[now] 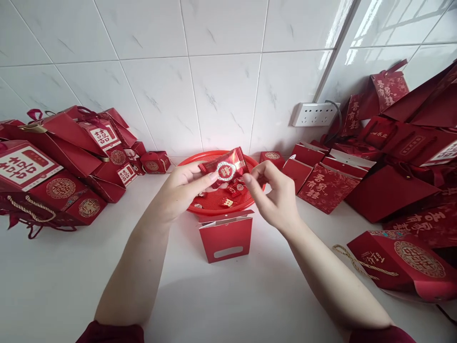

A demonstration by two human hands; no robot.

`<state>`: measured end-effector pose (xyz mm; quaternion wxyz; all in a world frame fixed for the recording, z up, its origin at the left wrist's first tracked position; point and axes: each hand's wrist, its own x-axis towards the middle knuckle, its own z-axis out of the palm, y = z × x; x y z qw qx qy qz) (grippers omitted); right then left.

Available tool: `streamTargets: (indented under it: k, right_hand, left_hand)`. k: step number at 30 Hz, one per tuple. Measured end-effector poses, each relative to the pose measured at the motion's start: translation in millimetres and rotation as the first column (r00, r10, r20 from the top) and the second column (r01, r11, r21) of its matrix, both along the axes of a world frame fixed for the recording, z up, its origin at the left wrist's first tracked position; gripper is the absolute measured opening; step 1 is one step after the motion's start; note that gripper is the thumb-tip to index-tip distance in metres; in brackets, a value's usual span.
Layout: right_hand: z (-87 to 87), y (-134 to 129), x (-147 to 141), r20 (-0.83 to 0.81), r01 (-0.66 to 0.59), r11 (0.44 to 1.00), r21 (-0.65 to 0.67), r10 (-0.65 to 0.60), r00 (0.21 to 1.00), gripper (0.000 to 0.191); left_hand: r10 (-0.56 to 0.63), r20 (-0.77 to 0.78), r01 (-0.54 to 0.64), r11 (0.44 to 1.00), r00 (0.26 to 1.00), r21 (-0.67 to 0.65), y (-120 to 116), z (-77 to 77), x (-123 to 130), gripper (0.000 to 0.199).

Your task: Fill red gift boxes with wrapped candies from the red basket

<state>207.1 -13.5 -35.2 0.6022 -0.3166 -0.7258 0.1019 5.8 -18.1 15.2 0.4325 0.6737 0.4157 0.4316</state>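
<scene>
**Wrapped Sweet Held Above Open Box**

We hold a small red foil-wrapped sweet with a round white-and-gold emblem (pixel 225 168) between both hands, raised over the near rim of a round red plastic mesh basket (pixel 210 202). Our left hand (pixel 183 188) pinches the wrapper's left end between thumb and fingertips; this hand carries the sweet. Our right hand (pixel 274 193) is at the right end, fingers curled in a loose pinch; we cannot tell whether they actually grip the twisted tail or only touch it.

The sweet's long axis runs left to right, tilted slightly up toward the right. A small red paper box with open top flaps and a pale slot on its front (pixel 226 237) stands directly below and nearer to us than the sweet, just in front of the basket, midway between both forearms.

The wrapper is glossy, crimped at both ends. More wrapped sweets (pixel 228 197) lie in the basket. Red gift bags with gold motifs are piled at left (pixel 53 166) and right (pixel 392 181) on the white counter (pixel 71 286). A white power strip (pixel 314 114) rests against the tiled wall.
</scene>
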Motion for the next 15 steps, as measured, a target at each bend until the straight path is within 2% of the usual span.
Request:
streamTargets:
  k: [2, 3, 7, 9, 15]
  right_hand:
    - [-0.4, 0.6, 0.1, -0.093, 0.022, 0.991, -0.132, -0.035, 0.995, 0.023]
    - [-0.6, 1.5, 0.4, -0.114, -0.022, 0.982, -0.19, 0.0, 0.994, 0.023]
    - [-0.8, 5.3, 2.0, -0.191, -0.321, 0.877, -0.357, 0.268, 0.944, 0.026]
    - [-0.7, 6.1, 3.0, -0.218, -0.382, 0.843, -0.378, 0.32, 0.922, 0.029]
    - [2.7, 3.4, 7.7, -0.208, -0.394, 0.829, -0.396, 0.337, 0.918, 0.029]
  left_hand:
    - [-0.023, -0.013, 0.023, 0.999, 1.0, -0.039, -0.3, 2.2, -2.2, 0.035]
    - [-0.032, -0.014, 0.031, 0.998, 0.999, -0.049, -0.4, 2.7, -2.5, 0.036]
    - [-0.033, -0.011, 0.032, 0.999, 0.999, -0.035, 1.2, 0.6, -1.1, 0.038]
    - [-0.05, -0.013, 0.05, 0.998, 0.999, -0.023, 2.7, -1.3, -0.9, 0.038]
    - [-0.107, -0.067, 0.104, 0.994, 0.992, -0.045, 4.5, -2.5, -3.4, 0.022]
